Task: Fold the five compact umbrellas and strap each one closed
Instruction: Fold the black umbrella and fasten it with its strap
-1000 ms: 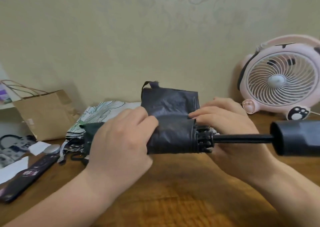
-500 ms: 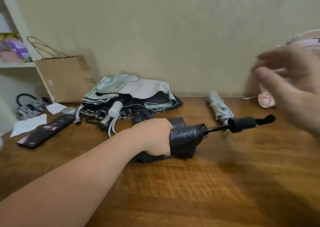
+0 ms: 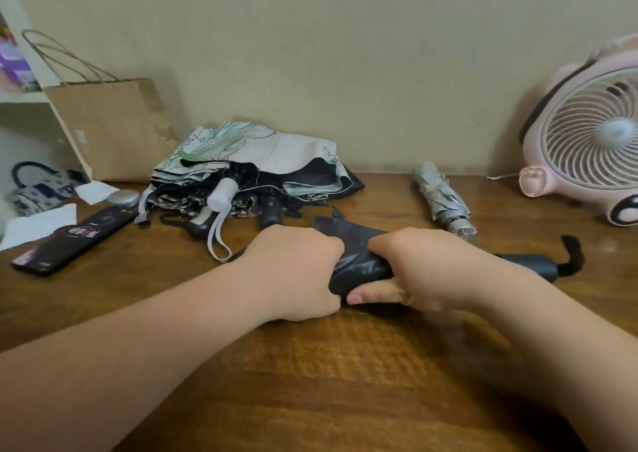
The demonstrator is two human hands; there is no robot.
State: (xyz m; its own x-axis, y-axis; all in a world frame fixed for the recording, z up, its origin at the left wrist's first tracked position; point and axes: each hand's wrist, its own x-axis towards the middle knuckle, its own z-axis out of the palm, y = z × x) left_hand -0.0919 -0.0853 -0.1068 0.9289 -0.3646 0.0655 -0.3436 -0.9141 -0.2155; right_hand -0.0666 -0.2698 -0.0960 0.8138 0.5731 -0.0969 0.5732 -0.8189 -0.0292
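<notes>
Fingers (image 3: 379, 244) of left hand (image 3: 293, 272) and right hand (image 3: 424, 272) clasp the black umbrella (image 3: 359, 265); case (image 3: 72, 241) lettering unreadable.

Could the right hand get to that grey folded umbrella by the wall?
Probably yes: the grey umbrella lies just beyond the right hand with bare table between, though that hand first has to let go of the black umbrella.

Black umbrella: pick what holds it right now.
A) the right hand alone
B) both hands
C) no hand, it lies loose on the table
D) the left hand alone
B: the left hand and the right hand both grip the folded canopy of the black umbrella, side by side.
</notes>
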